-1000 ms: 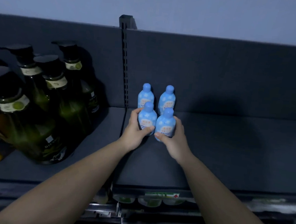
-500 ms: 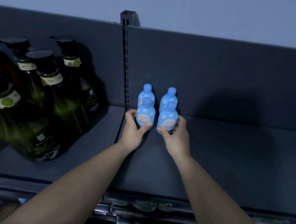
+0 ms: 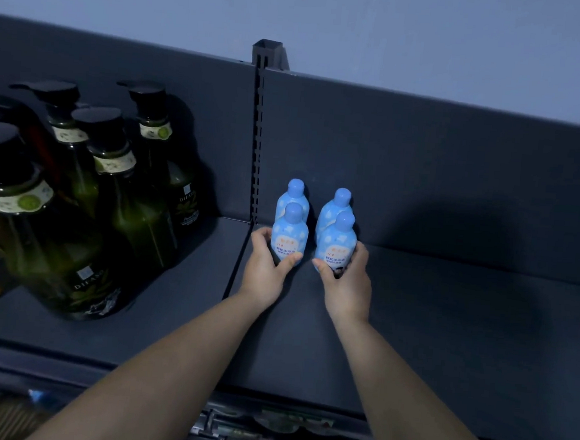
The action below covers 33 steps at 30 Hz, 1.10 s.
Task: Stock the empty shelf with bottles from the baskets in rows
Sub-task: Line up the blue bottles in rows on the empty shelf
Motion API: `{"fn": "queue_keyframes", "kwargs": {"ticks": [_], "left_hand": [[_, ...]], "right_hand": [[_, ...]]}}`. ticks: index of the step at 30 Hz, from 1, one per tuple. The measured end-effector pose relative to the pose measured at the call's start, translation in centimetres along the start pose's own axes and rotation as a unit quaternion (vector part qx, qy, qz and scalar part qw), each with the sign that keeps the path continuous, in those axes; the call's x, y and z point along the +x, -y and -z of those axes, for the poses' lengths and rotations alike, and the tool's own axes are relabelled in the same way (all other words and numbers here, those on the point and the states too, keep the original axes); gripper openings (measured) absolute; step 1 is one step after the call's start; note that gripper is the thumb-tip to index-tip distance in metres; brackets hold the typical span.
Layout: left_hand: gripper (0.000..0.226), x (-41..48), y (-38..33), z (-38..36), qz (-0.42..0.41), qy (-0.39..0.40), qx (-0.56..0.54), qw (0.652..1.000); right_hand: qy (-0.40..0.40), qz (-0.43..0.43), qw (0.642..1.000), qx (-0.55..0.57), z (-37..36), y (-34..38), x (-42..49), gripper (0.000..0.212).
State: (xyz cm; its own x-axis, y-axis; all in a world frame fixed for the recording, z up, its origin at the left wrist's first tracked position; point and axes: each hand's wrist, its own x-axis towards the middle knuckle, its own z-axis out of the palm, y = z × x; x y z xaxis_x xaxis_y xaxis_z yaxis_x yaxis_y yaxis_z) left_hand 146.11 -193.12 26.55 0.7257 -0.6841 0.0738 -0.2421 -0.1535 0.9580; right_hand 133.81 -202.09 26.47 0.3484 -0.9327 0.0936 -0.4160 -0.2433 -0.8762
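One broad dark shelf (image 3: 445, 333) is seen from above, closed off behind by a dark back panel (image 3: 422, 167) and ended at the near side by its front edge. Open room is offered by the wide surface to the right of the hands and in front of them. The back panel is divided by a slotted upright (image 3: 257, 131), from whose foot a seam runs forward across the shelf. Left of that seam a cluster of large green pump bottles (image 3: 144, 216) is stood, apart from the hands. Just right of the upright, four small bottles are stood upright in two rows of two. The rear-left blue bottle (image 3: 294, 194) and rear-right blue bottle (image 3: 339, 201) are set near the back panel. The front-left blue bottle (image 3: 289, 235) and front-right blue bottle (image 3: 336, 243) are placed directly before them. The front-left blue bottle is gripped low by the left hand (image 3: 266, 273), thumb across the label and fingers curled round the outer side; the front-right blue bottle is gripped likewise by the right hand (image 3: 347, 285). Compared with a second ago, the front pair is set closer to the rear pair. A narrow gap is now shown between the two front bottles, which were then touching. Pale lettering beginning "DIFAS" can be read on the green pump bottles. Pale labels with blue characters are carried by the front bottles, too small to be read.
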Motion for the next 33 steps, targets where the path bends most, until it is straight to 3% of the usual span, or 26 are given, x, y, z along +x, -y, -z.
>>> {"fn": "queue_keyframes", "kwargs": {"ticks": [10, 33], "left_hand": [[0.052, -0.3, -0.2, -0.9, 0.031, -0.047, 0.022, 0.998], [0.052, 0.1, -0.5, -0.9, 0.053, -0.054, 0.018, 0.997]], "right_hand": [[-0.01, -0.011, 0.999, -0.046, -0.8, 0.3, 0.0, 0.063], [-0.002, 0.002, 0.998, -0.065, -0.4, 0.1, 0.7, 0.063]]}}
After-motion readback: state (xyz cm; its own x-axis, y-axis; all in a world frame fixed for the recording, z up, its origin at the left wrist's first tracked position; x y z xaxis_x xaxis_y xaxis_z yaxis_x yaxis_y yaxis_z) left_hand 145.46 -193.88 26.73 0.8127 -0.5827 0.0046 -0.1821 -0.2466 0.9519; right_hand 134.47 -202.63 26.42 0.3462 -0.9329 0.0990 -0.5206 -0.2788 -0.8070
